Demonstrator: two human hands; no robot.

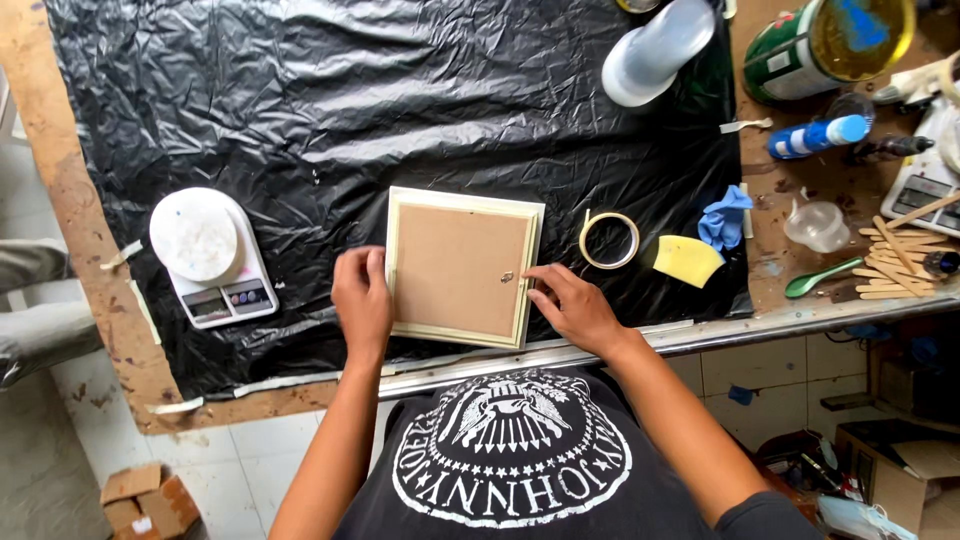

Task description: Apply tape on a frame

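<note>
The picture frame point(463, 267) is lying face down and flat on the black plastic sheet point(300, 100), near the sheet's front edge. It is showing a pale cream wooden border around a brown backing board, with a small metal clip sitting near the board's right edge. It is lying slightly askew, its top tilting a little rightward

Craft workshop: plastic-covered workbench point(300, 100), paint can point(800, 50), wooden stir sticks point(895, 265).
</note>
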